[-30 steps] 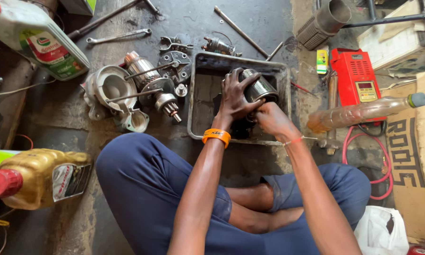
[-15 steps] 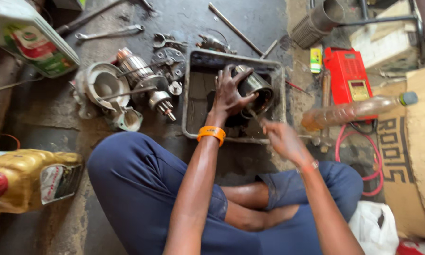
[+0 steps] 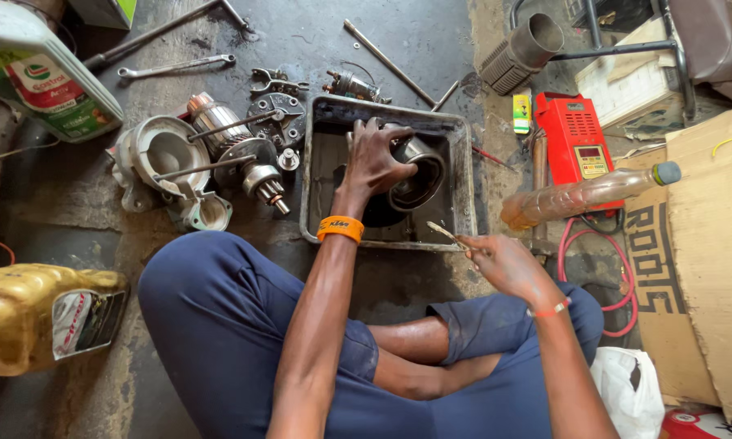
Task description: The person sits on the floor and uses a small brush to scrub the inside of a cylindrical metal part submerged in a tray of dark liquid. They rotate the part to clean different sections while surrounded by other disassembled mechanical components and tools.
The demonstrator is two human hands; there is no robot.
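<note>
Left hand [image 3: 376,158] clamped on housing [image 3: 419,171]: likely heavy, oily, slippery; best gripped by rim. Right hand [image 3: 504,264] pinching brush [image 3: 446,234].

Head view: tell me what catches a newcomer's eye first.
The left hand grips a metal cylinder housing in the oily black tray at centre. The right hand holds a thin tool at the tray's near edge. A red tester sits to the right.

I see oil-stained concrete floor [image 3: 431,41] carrying metal tray [image 3: 464,175], starter motor parts [image 3: 211,154], spanner [image 3: 175,65], red tester [image 3: 577,138], oil jugs [image 3: 45,317].
</note>
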